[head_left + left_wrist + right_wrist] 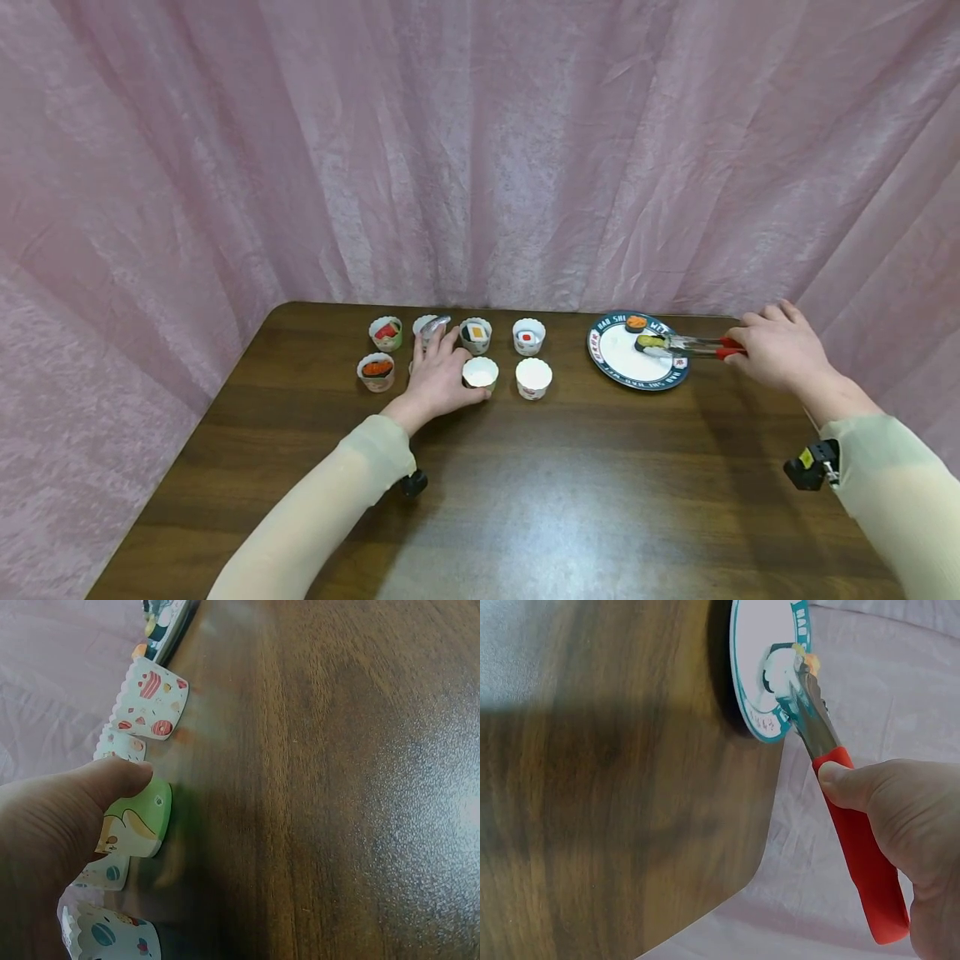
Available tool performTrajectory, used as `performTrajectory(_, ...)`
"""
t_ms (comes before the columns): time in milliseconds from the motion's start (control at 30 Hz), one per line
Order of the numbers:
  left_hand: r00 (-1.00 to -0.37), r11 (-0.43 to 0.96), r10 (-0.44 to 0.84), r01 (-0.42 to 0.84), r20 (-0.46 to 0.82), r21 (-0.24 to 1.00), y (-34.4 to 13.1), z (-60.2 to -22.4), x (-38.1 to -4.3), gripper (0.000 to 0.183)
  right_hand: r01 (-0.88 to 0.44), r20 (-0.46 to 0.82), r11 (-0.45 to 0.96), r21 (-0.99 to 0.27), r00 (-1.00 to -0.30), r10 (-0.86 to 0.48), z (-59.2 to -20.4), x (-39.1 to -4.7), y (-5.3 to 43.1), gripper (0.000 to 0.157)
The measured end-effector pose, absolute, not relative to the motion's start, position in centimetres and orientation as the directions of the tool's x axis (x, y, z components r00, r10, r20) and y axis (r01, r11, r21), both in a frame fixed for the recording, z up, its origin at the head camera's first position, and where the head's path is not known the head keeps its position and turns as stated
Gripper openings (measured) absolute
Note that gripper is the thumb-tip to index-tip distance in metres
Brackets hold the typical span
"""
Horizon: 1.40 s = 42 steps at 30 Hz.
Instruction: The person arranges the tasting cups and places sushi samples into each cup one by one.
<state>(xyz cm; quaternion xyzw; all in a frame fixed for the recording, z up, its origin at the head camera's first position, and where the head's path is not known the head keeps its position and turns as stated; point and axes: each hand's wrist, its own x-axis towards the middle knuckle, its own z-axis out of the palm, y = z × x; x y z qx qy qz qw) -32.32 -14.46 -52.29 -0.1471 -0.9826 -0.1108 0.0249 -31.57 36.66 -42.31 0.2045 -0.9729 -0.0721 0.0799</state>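
Note:
My left hand (437,382) grips a green paper baking cup (139,820), thumb on its near side and fingers over the far side; its white inside shows in the head view. My right hand (780,346) holds metal tongs with red handles (862,862). The tong tips are at a toy sushi piece with a yellowish top (649,342) on the round plate (630,367), which has a dark blue lettered rim. Behind that piece sits an orange-topped sushi piece (636,323).
Around my left hand stand cups holding sushi pieces: a red-topped one (387,332), an orange-topped one (377,368), a silvery one (435,325) and a yellow-topped one (477,332). Rightward are a cup with a red-and-white piece (528,338) and a white cup (533,380). Pink curtain (480,167) hangs behind the table.

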Motion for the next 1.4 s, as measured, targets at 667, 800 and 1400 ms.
performTrajectory(667,-0.958,0.934,0.273,0.286,0.087,0.214,-14.8,-52.4,-32.4,0.07,-0.511,0.26,0.833,0.213,-0.792,-0.552,-40.1,-30.9,31.5,0.033)
performTrajectory(800,-0.957,0.935,0.275,0.288,0.093,0.208,-14.9,-52.6,-32.5,0.069,-0.549,0.285,0.807,0.217,-0.755,-0.591,-39.7,-30.8,29.7,0.031)
performTrajectory(1400,-0.955,0.932,0.278,0.294,0.099,0.212,-14.9,-52.7,-33.0,0.068,-0.706,0.343,0.645,0.292,-0.552,-0.76,-39.5,-31.7,21.0,0.031)
